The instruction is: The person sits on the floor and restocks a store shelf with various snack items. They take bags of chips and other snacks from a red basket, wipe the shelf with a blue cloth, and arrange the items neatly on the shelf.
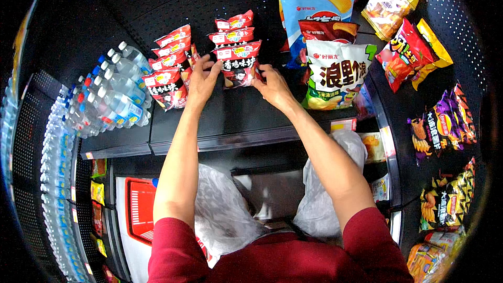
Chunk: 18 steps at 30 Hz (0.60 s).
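Several red-and-black snack bags stand one behind another on a black shelf. My right hand (271,84) has its thumb and fingers against the lower right edge of the front bag (239,65) in the middle row. On that bag's left side is my left hand (204,74), fingers spread, with the thumb tip at the bag's edge; whether it presses on the bag I cannot tell. A second row of matching bags (167,90) stands just left of my left hand.
Clear plastic bottles (118,82) crowd the shelf at left. A large white-and-green chip bag (338,74) stands right of my right hand, before blue and brown ones. More snack bags (448,122) line the right side. A red plastic basket (139,208) is at lower left, below the shelf's front edge (235,138).
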Each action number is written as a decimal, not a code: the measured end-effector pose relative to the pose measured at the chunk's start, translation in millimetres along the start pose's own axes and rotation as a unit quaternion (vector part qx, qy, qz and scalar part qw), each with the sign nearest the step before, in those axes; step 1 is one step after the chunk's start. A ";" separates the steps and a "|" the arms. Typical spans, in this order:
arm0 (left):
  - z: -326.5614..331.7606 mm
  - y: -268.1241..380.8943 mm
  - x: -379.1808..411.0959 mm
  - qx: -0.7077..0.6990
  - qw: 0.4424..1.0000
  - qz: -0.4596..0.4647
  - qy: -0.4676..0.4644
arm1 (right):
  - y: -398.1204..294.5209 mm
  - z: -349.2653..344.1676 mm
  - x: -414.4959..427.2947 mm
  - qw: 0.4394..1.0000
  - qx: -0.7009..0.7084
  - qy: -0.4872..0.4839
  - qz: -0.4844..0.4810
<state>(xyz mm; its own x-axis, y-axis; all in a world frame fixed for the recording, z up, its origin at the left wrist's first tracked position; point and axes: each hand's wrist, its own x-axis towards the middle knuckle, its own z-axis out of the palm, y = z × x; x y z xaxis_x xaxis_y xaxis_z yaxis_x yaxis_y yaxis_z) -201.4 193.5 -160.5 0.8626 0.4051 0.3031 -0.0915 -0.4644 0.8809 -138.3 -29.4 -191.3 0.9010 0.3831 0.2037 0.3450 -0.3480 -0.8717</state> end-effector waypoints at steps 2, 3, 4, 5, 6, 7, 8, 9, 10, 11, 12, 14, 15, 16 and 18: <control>-9.1 -1.9 -8.5 -0.019 0.997 -0.042 -0.063 | -5.4 2.9 -1.3 1.000 -0.023 -0.003 -0.016; -7.9 -0.9 -12.1 -0.031 0.993 -0.061 -0.098 | 0.0 3.2 -0.9 1.000 -0.020 -0.002 -0.019; -4.8 -3.7 -14.4 -0.045 0.991 -0.049 -0.119 | 7.6 5.8 1.2 1.000 -0.018 -0.001 -0.024; 0.4 -6.0 -14.2 -0.033 0.988 -0.051 -0.139 | 15.1 7.9 3.7 0.999 -0.015 -0.001 -0.028; 3.5 -6.1 -18.0 -0.032 0.988 -0.043 -0.144 | 16.5 10.4 5.2 1.000 -0.022 -0.007 -0.020; 6.2 -3.9 -21.9 -0.032 0.988 -0.035 -0.149 | 18.2 13.2 5.8 0.999 -0.012 0.010 -0.038; 9.0 -9.0 -19.1 -0.007 0.989 -0.026 -0.142 | 20.1 15.6 6.3 0.998 -0.003 0.027 -0.055; 9.8 -4.3 -20.0 0.033 0.990 -0.015 -0.138 | 20.0 16.4 5.8 0.998 0.001 0.033 -0.060; 11.4 -10.0 -18.1 0.026 0.990 -0.004 -0.139 | 20.1 17.1 5.6 0.997 0.004 0.040 -0.065; 13.6 -14.9 -15.8 0.019 0.990 0.008 -0.139 | 20.4 17.7 5.1 0.996 0.007 0.047 -0.070; 13.3 -19.0 -14.5 0.010 0.991 0.015 -0.135 | 16.9 17.8 4.1 0.997 0.012 0.044 -0.066; 12.6 -27.3 -13.0 -0.007 0.991 0.029 -0.127 | 10.0 18.1 2.6 0.998 0.018 0.034 -0.054; 14.4 -26.3 -14.2 -0.007 0.993 0.041 -0.114 | 10.6 16.9 1.7 0.998 0.020 0.031 -0.045; 16.2 -25.3 -15.5 -0.006 0.994 0.053 -0.100 | 11.2 15.4 1.3 0.999 0.014 0.028 -0.040; 16.3 -12.3 -21.2 0.010 0.995 0.051 -0.081 | 13.4 13.3 1.2 0.999 0.006 0.030 -0.042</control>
<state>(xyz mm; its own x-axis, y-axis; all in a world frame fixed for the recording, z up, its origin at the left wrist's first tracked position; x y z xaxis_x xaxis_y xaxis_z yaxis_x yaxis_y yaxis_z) -210.4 177.8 -183.7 0.9183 0.2232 0.3269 -0.1745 -0.5129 0.8405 -136.1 -22.2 -208.7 0.8830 0.3587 0.3026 0.4176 -0.3064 -0.8554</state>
